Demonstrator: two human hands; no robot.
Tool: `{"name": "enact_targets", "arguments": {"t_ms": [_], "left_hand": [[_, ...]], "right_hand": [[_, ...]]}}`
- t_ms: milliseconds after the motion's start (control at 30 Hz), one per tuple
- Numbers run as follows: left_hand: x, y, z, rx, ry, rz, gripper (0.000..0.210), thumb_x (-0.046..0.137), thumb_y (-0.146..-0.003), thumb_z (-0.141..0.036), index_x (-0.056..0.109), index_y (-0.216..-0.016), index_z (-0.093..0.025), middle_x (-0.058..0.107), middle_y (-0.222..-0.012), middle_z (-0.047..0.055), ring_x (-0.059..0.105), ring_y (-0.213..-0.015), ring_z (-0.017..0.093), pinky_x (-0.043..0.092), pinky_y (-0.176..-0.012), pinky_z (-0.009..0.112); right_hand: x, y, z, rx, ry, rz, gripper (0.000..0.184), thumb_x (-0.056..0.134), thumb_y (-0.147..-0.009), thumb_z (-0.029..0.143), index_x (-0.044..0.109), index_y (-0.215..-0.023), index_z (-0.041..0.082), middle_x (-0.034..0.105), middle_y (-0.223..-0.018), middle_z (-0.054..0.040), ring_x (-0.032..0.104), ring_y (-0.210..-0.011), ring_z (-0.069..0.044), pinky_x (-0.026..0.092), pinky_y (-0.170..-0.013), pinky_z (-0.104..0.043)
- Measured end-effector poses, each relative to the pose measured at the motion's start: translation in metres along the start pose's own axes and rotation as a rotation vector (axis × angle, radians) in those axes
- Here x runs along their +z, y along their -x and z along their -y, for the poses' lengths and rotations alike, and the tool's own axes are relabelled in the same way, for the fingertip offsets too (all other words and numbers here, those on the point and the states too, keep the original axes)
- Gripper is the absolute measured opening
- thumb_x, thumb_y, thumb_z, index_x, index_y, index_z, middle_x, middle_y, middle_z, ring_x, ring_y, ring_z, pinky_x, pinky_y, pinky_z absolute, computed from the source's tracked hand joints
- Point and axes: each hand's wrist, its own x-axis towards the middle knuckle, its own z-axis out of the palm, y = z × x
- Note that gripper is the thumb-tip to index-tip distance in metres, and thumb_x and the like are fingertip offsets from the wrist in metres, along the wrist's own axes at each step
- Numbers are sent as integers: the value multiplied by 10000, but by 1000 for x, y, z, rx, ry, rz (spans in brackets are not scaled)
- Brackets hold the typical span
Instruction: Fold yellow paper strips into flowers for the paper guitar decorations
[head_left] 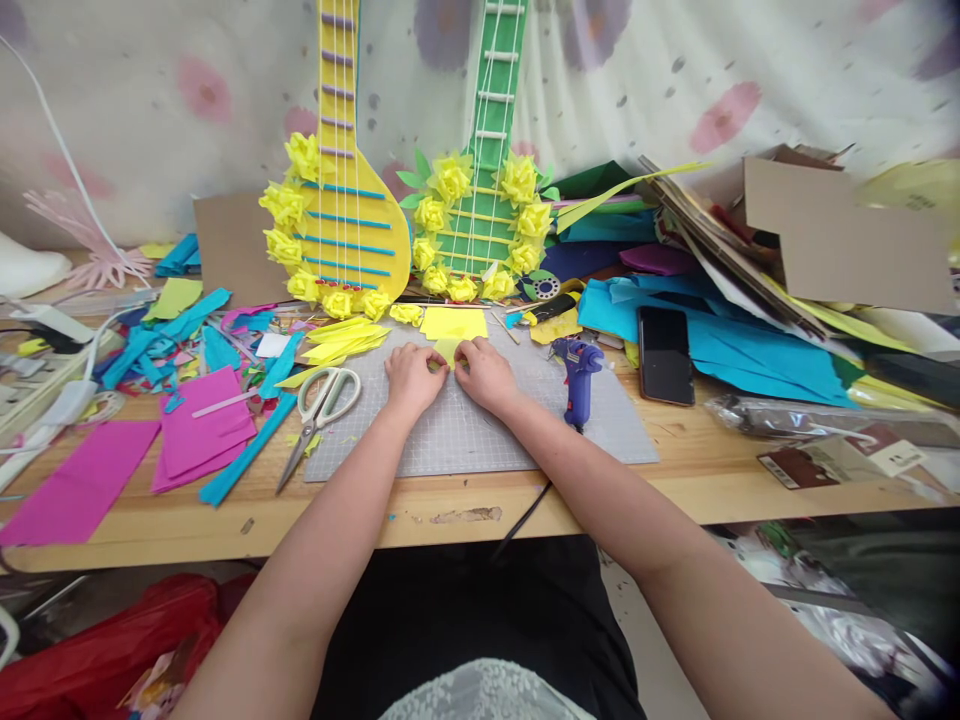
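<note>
My left hand (pixel 415 380) and my right hand (pixel 486 376) meet over the grey cutting mat (pixel 465 440). Between them, each pinches an edge of a small piece of yellow crepe paper (pixel 448 349); the fingertips partly hide it. Just beyond lies a stack of yellow paper squares (pixel 454 323). Left of my left hand is a pile of cut yellow paper strips (pixel 341 343), with white-handled scissors (pixel 324 400) lying nearer me. A purple glue gun (pixel 580 378) rests on the mat to the right of my right hand.
At the back stand a yellow paper guitar (pixel 364 225) and a green one (pixel 480 215), both edged with yellow paper flowers. A phone (pixel 665 355), blue paper (pixel 757 345) and cardboard (pixel 840 225) lie right. Magenta sheets (pixel 202 420) and scraps cover the left.
</note>
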Motion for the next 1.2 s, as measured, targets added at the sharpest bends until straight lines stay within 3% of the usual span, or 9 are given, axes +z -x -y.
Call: {"name": "enact_targets", "arguments": {"t_ms": [167,533,733,833,967,1100,1200], "left_hand": [[0,0,0,-1,3,5,142,616,-721,-309,664,-843,-255,618,-945,59,505,-1017,265,354,-891,403],[-2,3,-1,-7,16,-26,272,633,-701,-313,614,-966,-252,580,-1111,81,458,-1125,287,336,-949,409],[-5,-6,10,19,245,24,282,347,-880,-297,591,-1007,-234,657,-1048,43,565,-1025,202,382,-941,388],[-5,-13,23,55,403,50,316,355,-813,-138,598,-997,-220,662,-1061,11,593,-976,137,431,-907,300],[-8,-15,31,136,343,94,309,433,-725,-94,646,-922,-201,681,-982,16,607,-854,138,463,-837,282],[-18,-9,23,229,212,15,183,528,-716,-151,652,-836,-210,675,-891,18,591,-814,152,445,-835,295],[-27,-2,15,224,158,-176,163,508,-746,-154,639,-830,-205,650,-849,24,577,-835,162,410,-873,312]], "right_hand": [[3,-3,-7,-4,1,3,244,402,-795,78,571,-936,183,541,-992,-102,523,-870,-205,411,-726,-302],[6,-3,-7,37,-16,-48,228,374,-813,93,580,-875,169,535,-957,-117,511,-834,-208,408,-738,-322],[3,-1,-12,-1,-157,-76,284,361,-773,83,591,-900,190,548,-963,-79,515,-856,-184,417,-772,-308],[0,-1,-14,-11,-239,-78,309,363,-735,71,585,-915,189,555,-958,-63,516,-808,-162,426,-767,-301],[-1,-3,-19,-14,-285,-94,295,370,-710,78,588,-879,183,558,-934,-53,511,-750,-146,429,-757,-298],[-3,-3,-23,-16,-323,-141,271,381,-707,92,584,-858,188,561,-909,-50,513,-736,-144,431,-747,-291],[-4,-1,-22,-54,-339,-164,263,384,-712,95,577,-861,192,566,-923,-47,516,-745,-141,429,-756,-284]]}}
